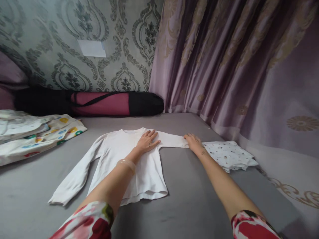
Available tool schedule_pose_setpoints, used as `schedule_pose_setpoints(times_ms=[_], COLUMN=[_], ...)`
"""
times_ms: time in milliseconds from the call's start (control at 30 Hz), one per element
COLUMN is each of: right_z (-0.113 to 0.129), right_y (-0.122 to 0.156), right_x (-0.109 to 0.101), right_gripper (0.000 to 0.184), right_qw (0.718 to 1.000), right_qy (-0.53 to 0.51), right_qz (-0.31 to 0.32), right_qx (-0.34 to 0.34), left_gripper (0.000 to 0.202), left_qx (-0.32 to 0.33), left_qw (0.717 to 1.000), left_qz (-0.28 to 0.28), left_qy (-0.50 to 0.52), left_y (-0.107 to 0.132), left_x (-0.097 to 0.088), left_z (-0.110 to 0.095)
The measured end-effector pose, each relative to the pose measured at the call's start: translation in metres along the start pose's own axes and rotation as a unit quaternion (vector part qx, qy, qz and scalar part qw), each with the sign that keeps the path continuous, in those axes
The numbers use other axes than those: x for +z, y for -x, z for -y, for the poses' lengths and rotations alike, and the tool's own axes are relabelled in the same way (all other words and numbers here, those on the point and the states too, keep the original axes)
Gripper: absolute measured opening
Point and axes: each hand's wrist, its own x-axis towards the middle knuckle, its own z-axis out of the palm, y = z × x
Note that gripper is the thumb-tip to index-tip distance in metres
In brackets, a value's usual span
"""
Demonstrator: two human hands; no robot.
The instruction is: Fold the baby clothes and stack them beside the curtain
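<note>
A white long-sleeved shirt [117, 156] lies flat on a grey bed surface [194, 186], its neck away from me. My left hand [147, 141] rests flat on the shirt's upper right chest, fingers stretched out. My right hand [193, 142] lies on the end of the shirt's right sleeve, palm down, fingers mostly extended; the sleeve stretches straight out sideways. The left sleeve angles down toward the lower left. A clear bangle circles my left wrist.
A folded white dotted cloth [229, 154] lies right of my right hand. Patterned bedding [37, 132] is piled at the left. A rolled pink and black mat bag [99, 103] lies along the papered wall. Purple curtains [236, 66] hang at the right.
</note>
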Motion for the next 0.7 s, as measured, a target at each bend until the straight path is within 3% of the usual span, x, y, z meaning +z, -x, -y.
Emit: schedule_pose_setpoints(times_ms=[133,267,333,433,533,600,700], right_z=[0.018,0.041,0.061,0.102,0.138,0.151,0.150], right_y=[0.004,-0.002,-0.007,-0.016,-0.025,-0.028,-0.027], right_x=[-0.007,-0.016,-0.016,-0.008,0.007,0.016,0.024], right_gripper=[0.044,0.040,0.041,0.045,0.053,0.060,0.064], right_qw=[0.995,0.992,0.996,0.997,0.981,0.977,0.976], right_qy=[0.084,0.101,0.065,-0.065,-0.184,-0.210,-0.212], right_qz=[-0.019,0.010,0.002,-0.036,-0.016,0.001,0.021], right_qx=[0.041,0.081,0.067,-0.021,-0.055,-0.046,-0.036], left_gripper=[0.072,0.075,0.076,0.074,0.066,0.063,0.061], left_qx=[-0.003,-0.003,-0.005,-0.010,-0.017,-0.019,-0.023], left_qw=[1.000,1.000,1.000,0.999,0.998,0.997,0.998], left_qz=[0.009,0.016,0.013,0.018,0.035,0.043,0.037], left_qy=[-0.007,-0.014,-0.019,-0.031,-0.048,-0.055,-0.052], left_y=[0.000,0.001,0.001,0.001,0.000,0.000,0.000], left_x=[-0.002,-0.003,-0.003,-0.003,-0.004,-0.006,-0.005], left_z=[-0.002,-0.003,-0.003,-0.003,-0.005,-0.006,-0.006])
